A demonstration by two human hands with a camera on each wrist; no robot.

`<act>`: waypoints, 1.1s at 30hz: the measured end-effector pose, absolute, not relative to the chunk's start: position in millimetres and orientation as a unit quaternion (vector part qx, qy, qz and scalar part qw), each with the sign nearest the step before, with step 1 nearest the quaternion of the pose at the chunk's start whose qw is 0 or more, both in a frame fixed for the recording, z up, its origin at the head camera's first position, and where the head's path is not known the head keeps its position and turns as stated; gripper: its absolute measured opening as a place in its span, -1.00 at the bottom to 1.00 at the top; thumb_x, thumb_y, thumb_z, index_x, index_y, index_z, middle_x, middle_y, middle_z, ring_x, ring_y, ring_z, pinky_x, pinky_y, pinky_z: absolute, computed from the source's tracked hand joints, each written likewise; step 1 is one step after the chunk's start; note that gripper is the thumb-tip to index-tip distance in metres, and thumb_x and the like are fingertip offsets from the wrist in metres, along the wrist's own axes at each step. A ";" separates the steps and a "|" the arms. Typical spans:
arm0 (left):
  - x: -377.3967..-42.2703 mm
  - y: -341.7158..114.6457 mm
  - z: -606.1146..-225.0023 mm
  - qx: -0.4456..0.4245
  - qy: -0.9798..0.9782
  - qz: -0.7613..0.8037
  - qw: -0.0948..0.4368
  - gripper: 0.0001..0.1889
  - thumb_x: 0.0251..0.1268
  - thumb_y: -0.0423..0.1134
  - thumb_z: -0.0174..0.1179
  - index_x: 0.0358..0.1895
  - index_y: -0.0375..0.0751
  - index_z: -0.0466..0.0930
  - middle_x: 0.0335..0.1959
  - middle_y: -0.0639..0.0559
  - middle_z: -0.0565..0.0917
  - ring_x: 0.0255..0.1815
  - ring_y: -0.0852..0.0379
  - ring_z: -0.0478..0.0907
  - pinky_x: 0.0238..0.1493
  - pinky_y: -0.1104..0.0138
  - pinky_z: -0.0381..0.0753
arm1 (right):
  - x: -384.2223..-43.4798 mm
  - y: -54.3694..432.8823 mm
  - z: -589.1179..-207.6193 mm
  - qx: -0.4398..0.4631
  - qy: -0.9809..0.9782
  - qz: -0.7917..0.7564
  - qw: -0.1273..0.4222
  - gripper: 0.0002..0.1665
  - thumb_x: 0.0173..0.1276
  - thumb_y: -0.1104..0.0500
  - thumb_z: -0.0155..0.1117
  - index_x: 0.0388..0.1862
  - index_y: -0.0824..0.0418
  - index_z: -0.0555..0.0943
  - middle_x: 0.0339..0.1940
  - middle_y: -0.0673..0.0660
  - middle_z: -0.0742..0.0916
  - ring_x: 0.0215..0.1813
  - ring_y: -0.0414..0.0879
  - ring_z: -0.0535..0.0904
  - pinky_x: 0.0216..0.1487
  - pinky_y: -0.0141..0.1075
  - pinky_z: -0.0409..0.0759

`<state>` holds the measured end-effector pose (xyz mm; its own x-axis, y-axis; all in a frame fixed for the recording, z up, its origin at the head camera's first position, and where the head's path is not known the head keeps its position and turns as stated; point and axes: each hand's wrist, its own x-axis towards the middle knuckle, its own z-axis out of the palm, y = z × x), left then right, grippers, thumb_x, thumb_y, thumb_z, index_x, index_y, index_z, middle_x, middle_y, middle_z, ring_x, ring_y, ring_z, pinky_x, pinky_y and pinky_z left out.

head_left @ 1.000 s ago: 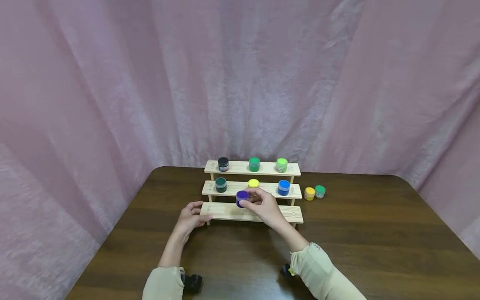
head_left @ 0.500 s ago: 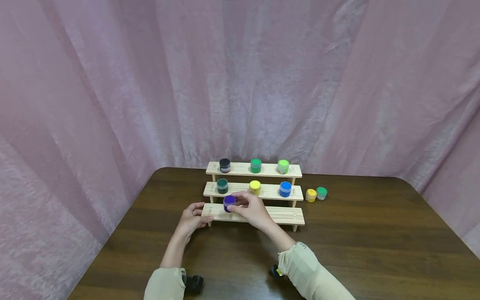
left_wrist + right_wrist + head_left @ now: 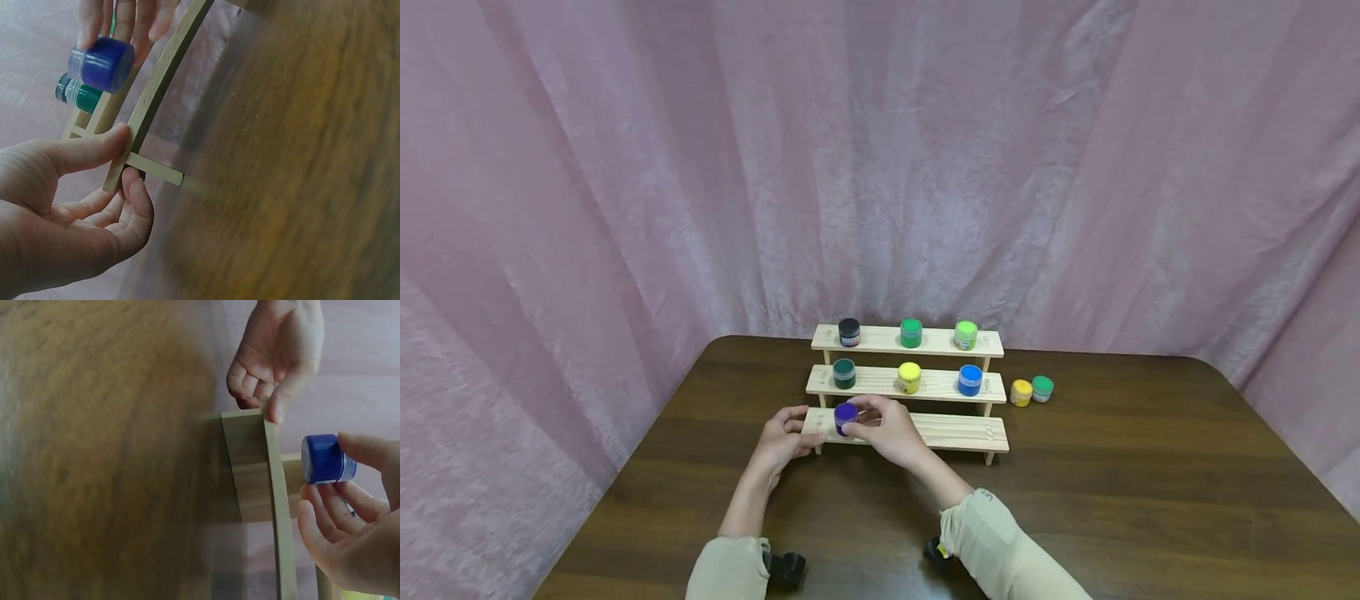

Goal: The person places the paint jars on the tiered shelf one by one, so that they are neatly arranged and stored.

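My right hand (image 3: 887, 429) pinches a small purple paint jar (image 3: 846, 418) between thumb and fingers, over the left part of the lowest step of a three-step wooden rack (image 3: 955, 431). In the right wrist view the purple jar (image 3: 325, 459) shows a gap between its base and the board. My left hand (image 3: 781, 442) grips the left end of that lowest step, thumb on top and fingers underneath, as the left wrist view shows with the step's edge (image 3: 159, 81). On the middle step stand a dark green jar (image 3: 844, 373), a yellow jar (image 3: 909, 377) and a blue jar (image 3: 970, 380).
The top step bears a black jar (image 3: 849, 332), a green jar (image 3: 911, 332) and a light green jar (image 3: 966, 335). Right of the rack, an orange-yellow jar (image 3: 1021, 392) and another green jar (image 3: 1042, 388) stand on the brown table (image 3: 1112, 467). A pink curtain (image 3: 880, 167) hangs behind.
My right hand has carried the purple jar leftward and down, from above the middle of the lowest step to its left part. The left hand keeps its grip on the rack.
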<state>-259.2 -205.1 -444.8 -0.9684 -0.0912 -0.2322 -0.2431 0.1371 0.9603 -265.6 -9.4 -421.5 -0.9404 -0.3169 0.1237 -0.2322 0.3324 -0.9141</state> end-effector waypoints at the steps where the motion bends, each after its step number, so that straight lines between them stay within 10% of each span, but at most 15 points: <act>1: -259.1 -205.0 -445.0 -0.110 0.752 0.648 0.059 -0.40 0.10 -0.49 0.33 0.25 -0.42 0.36 -0.20 -0.17 0.66 -0.47 0.27 0.53 -0.34 0.41 0.53 | -265.4 -10.5 -423.0 -0.169 0.815 -0.553 0.039 -0.58 0.22 0.19 0.42 0.05 0.28 0.63 -0.08 0.25 0.76 -0.06 0.05 0.69 -0.10 -0.31 0.62; 33: -258.6 -205.2 -443.7 -0.110 0.751 0.648 0.060 -0.39 0.10 -0.48 0.32 0.27 -0.43 0.34 -0.17 -0.18 0.67 -0.48 0.29 0.53 -0.36 0.43 0.53 | -268.2 -12.6 -429.6 -0.178 0.826 -0.531 0.057 -0.49 0.25 0.20 0.39 0.15 0.36 0.55 0.00 0.29 0.72 -0.06 0.05 0.66 -0.04 -0.26 0.61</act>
